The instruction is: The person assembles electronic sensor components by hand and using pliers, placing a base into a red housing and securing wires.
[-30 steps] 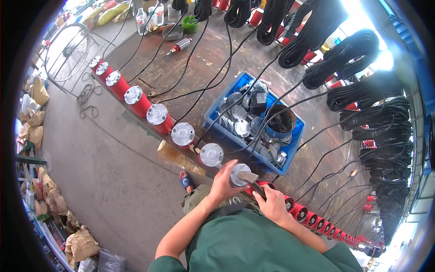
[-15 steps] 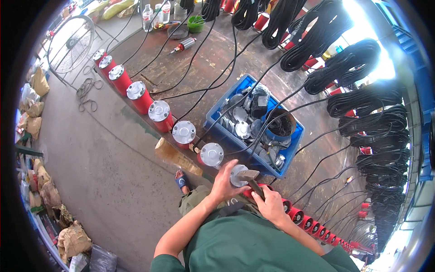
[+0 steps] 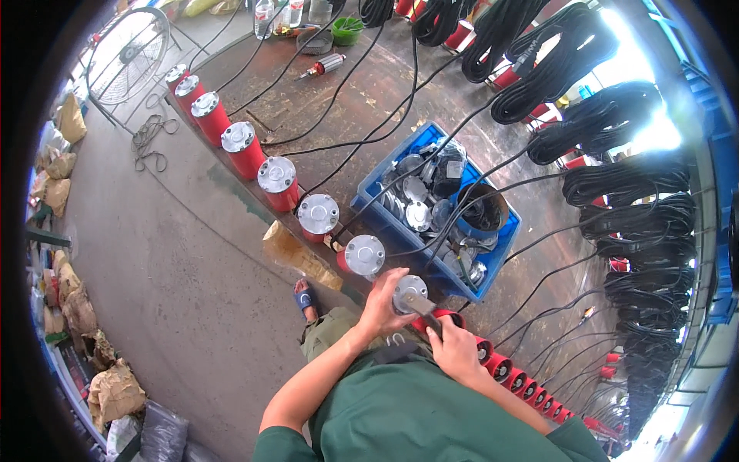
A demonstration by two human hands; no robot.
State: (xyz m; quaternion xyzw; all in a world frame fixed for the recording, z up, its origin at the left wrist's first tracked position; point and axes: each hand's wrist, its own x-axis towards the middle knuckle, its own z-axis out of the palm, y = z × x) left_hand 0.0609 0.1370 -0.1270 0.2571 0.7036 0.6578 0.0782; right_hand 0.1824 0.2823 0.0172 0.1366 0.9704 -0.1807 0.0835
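My left hand (image 3: pixel 378 310) curls round the side of a round silver end cap (image 3: pixel 409 288), which sits on top of a cylinder at the table's near edge. My right hand (image 3: pixel 457 351) is closed on the handle of a hammer (image 3: pixel 419 303). The hammer's head lies over the near part of the cap; whether it touches cannot be told. Beyond my left hand stands a red cylinder with a silver cap (image 3: pixel 364 254), the nearest of several capped ones in a row. To the right, uncapped red cylinders (image 3: pixel 499 367) show dark, open ends.
A blue bin (image 3: pixel 375 227) of loose silver caps stands on the brown table (image 3: pixel 331 115). Black cables cross the table to coiled bundles (image 3: pixel 593 123) along the right. A motor armature (image 3: pixel 322 67) and green bowl (image 3: pixel 347 29) lie far off. A fan (image 3: pixel 127 58) stands on the floor, left.
The hammer's head has shifted slightly nearer to me on the cap, with the handle turned a little. My left hand keeps its hold. The whole view has tilted slightly.
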